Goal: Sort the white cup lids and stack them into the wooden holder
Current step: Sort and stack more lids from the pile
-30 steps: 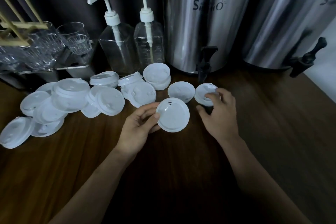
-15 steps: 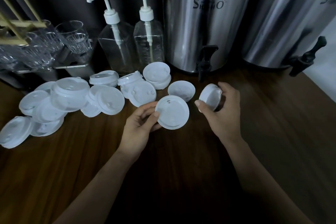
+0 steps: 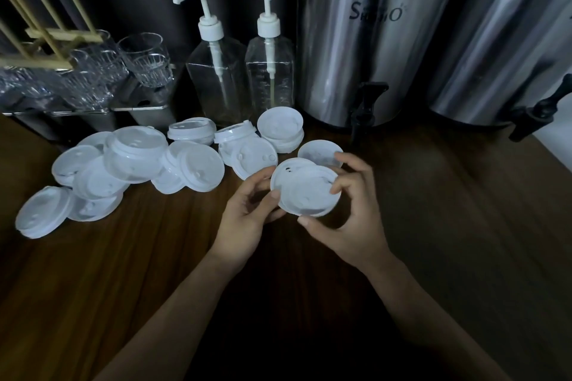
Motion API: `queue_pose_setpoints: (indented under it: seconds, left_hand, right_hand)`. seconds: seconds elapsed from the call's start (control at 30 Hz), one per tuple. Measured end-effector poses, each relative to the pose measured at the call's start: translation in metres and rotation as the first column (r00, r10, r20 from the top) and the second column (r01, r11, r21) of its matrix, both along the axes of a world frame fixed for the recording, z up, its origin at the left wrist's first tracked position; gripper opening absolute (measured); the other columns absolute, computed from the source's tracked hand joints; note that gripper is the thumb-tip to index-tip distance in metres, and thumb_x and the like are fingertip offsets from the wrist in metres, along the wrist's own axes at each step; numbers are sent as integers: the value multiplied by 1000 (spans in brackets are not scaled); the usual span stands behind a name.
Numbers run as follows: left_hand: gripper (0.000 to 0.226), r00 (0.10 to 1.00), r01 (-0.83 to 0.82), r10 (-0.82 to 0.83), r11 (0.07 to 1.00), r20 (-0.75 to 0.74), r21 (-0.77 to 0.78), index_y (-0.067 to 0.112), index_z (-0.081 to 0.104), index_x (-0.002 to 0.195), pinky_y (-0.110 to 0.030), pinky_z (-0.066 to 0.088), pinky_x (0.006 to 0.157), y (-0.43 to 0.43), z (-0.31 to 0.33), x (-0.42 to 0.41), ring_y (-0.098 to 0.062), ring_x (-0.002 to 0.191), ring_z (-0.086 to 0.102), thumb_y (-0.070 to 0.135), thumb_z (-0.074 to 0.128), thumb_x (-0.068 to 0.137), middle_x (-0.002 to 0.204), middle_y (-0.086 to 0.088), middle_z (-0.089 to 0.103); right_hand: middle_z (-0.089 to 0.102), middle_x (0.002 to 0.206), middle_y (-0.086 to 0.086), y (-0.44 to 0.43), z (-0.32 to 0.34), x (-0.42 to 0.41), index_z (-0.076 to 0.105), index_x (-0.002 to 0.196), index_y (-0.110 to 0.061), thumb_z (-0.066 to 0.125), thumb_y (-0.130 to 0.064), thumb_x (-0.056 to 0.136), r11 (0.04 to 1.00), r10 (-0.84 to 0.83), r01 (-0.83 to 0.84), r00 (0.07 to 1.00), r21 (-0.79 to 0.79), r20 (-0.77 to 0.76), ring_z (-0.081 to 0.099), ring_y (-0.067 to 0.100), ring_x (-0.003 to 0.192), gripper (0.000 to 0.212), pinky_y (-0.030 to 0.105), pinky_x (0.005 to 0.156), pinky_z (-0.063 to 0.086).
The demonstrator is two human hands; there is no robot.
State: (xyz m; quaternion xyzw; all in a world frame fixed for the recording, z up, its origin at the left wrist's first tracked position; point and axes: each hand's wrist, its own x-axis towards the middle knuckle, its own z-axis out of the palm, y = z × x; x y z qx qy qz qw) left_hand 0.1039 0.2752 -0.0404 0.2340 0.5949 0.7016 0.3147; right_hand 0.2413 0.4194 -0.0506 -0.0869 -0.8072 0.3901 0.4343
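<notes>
Two white cup lids (image 3: 305, 187) overlap between my hands above the table's middle. My left hand (image 3: 247, 219) pinches the left rim of the pair with thumb and fingers. My right hand (image 3: 349, 210) grips the right rim, fingers curled over the top and thumb under the near edge. Several loose white lids (image 3: 133, 164) lie scattered across the left and centre of the wooden table (image 3: 154, 272); one single lid (image 3: 318, 151) lies just behind my hands. The wooden holder (image 3: 46, 31), made of thin rods, stands at the far left, partly cut off.
Clear glasses (image 3: 145, 62) sit on metal stands at the back left. Two clear pump bottles (image 3: 241, 77) stand behind the lids. Two steel dispensers (image 3: 365, 40) with black taps fill the back right, one tap (image 3: 363, 111) close behind my hands.
My right hand lifted a lid off the table at the right and brought it left onto the lid held in my left hand. Both hands now hold the pair together.
</notes>
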Motion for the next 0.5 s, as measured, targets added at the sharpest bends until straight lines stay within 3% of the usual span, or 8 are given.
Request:
queue_pose_setpoints:
  seconds: [0.1, 0.27, 0.4, 0.5]
  left_hand:
    - [38, 1000, -7, 7, 1000, -22, -2, 17, 60, 140, -43, 59, 100, 0, -2, -1, -23, 127, 66, 10, 57, 103, 132, -4, 71]
    - [36, 999, 6, -7, 1000, -44, -10, 20, 60, 138, -48, 56, 103, -1, -3, -2, -24, 130, 64, 14, 57, 103, 135, -3, 70]
    - [31, 999, 30, -31, 999, -16, -20, 17, 57, 136, -49, 54, 105, -2, -2, -3, -27, 128, 65, 11, 52, 106, 131, -6, 72]
    - [28, 998, 28, -30, 998, -46, -55, 17, 60, 131, -45, 56, 102, -2, 0, -1, -24, 125, 67, 24, 51, 106, 125, 0, 74]
  right_hand:
    - [45, 146, 14, -1, 0, -2, 56, 111, 1, 86, -26, 72, 999, 14, -16, 997, 34, 75, 43, 22, 144, 56, 29, 112, 42]
    - [50, 147, 2, -1, -2, -1, 48, 143, -7, 83, -34, 74, 999, 18, -12, 979, -32, 205, 44, 15, 142, 82, 26, 115, 38]
    - [43, 152, -17, -2, -2, -2, 39, 152, -19, 92, -25, 72, 997, 43, -23, 962, -76, 271, 38, 10, 146, 95, 31, 119, 36]
    - [39, 156, -15, -2, -4, -1, 33, 158, -19, 94, -24, 73, 993, 79, -47, 949, -109, 304, 37, 11, 149, 105, 45, 118, 42]
